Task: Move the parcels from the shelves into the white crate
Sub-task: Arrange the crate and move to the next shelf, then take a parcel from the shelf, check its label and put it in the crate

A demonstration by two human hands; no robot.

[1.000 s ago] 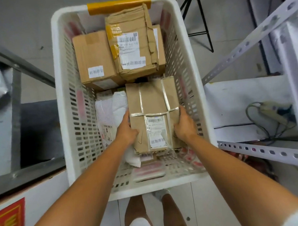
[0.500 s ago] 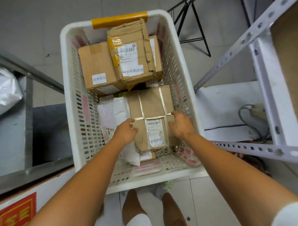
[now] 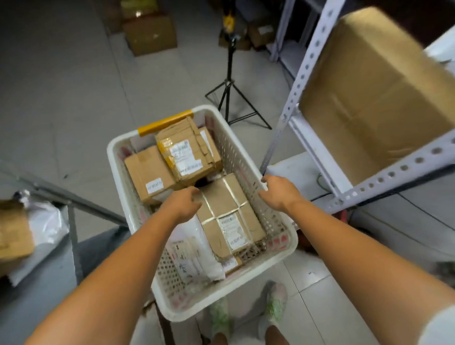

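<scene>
The white crate (image 3: 254, 269) with a yellow strip on its far rim stands in front of me and holds several parcels. A taped brown box (image 3: 229, 211) with a white label lies in its near half, free of both hands. Beside it lies a white plastic mailer (image 3: 192, 254). Two brown boxes (image 3: 149, 175) (image 3: 187, 150) fill the far half. My left hand (image 3: 182, 207) hovers above the crate with loosely curled fingers, holding nothing. My right hand (image 3: 279, 192) hovers over the crate's right rim, also holding nothing. A large brown carton (image 3: 374, 87) sits on the white shelf (image 3: 393, 178) at right.
A black tripod (image 3: 230, 94) stands on the grey floor beyond the crate. A grey metal rack (image 3: 73, 200) at left carries a brown box (image 3: 7, 231) and a silver bag (image 3: 47, 222). More cartons (image 3: 150, 32) sit far back. My feet (image 3: 275, 306) are below the crate.
Both hands let go of the taped box, which now rests in the crate, and lifted away. My head rose, bringing the shelf carton and tripod into view.
</scene>
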